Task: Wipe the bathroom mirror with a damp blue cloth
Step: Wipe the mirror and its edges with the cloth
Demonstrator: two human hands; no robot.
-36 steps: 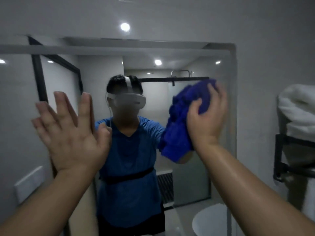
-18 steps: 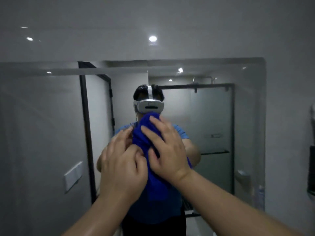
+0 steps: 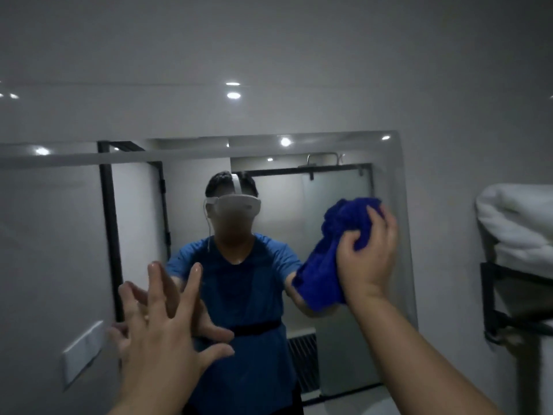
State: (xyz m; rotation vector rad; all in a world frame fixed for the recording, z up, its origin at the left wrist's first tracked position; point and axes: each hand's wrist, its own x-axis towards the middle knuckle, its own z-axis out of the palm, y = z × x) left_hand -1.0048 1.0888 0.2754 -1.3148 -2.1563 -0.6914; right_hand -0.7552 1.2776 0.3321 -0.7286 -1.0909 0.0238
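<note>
Evidently wadded for firm wiping, the blue cloth (image 3: 324, 268) is gripped by the right hand (image 3: 369, 256) near the right edge of the bathroom mirror (image 3: 54, 241); the left hand (image 3: 161, 336), fingers splayed, holds nothing.

One wide-angle camera, worn on the person's head, gives the only view. It faces a wide frameless rectangular wall mirror (image 3: 54, 235) almost square on, turned a little toward the mirror's right edge. The reflected white plastic headset (image 3: 238, 205) that marks its place sits at mid-height, just left of the frame's middle. It stands close: the right grip (image 3: 369, 259), a bare hand, reaches the mirror's right side with a crumpled blue cloth (image 3: 326, 265). Plain grey wall (image 3: 269, 55) fills the frame above the mirror.
</note>
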